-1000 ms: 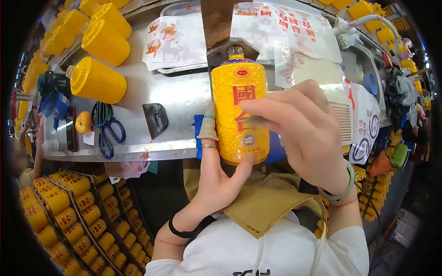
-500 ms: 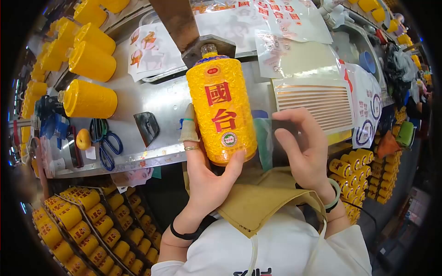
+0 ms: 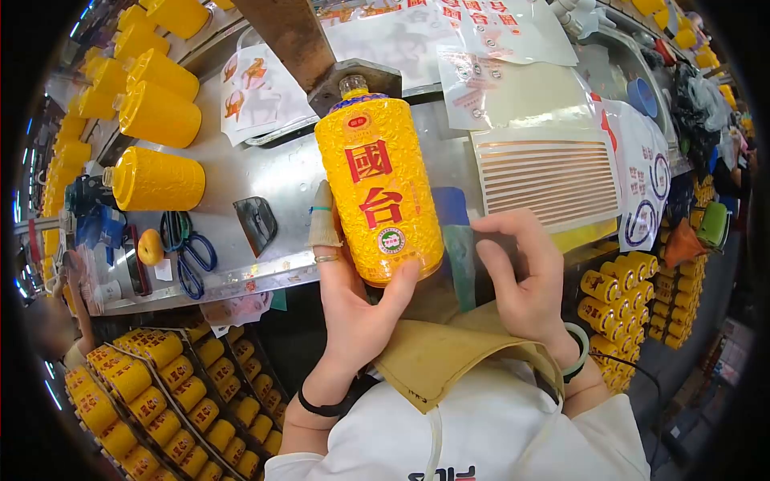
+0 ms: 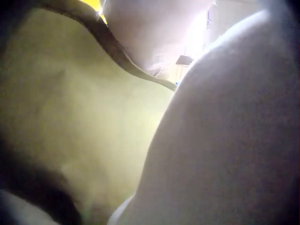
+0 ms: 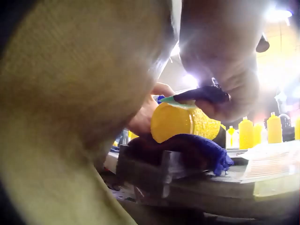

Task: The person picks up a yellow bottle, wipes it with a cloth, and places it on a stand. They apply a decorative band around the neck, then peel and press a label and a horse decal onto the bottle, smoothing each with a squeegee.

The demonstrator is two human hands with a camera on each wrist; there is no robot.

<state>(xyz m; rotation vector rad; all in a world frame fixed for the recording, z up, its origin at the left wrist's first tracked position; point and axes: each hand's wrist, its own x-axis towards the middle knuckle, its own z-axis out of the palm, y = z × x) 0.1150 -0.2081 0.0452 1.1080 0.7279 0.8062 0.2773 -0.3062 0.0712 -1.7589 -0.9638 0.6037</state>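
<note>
A yellow embossed bottle (image 3: 377, 192) with red characters and a round seal lies with its neck in the notch of a metal bracket (image 3: 365, 78). My left hand (image 3: 353, 321) grips its lower end, thumb on the front near the base and a finger in a cloth finger sleeve (image 3: 324, 224) along the left side. To the right of the bottle, my right hand (image 3: 525, 276) pinches a flat scraper-like piece (image 3: 460, 268), green with a dark part. In the right wrist view, that piece lies close over the bottle. Apron cloth and sleeve fill most of the left wrist view.
Blue cloth (image 5: 201, 152) lies under the bottle. Yellow bottles (image 3: 159, 178) stand at the left, near scissors (image 3: 188, 252) and a dark flat tool (image 3: 256, 224). Printed sheets (image 3: 513, 88) and a striped sheet (image 3: 545, 180) cover the right side. Racked bottles (image 3: 152, 401) sit below the table edge.
My right hand has drawn back from the bottle's front to its right side, uncovering the characters and seal. The left hand keeps its grip. The whole view has shifted and turned slightly.
</note>
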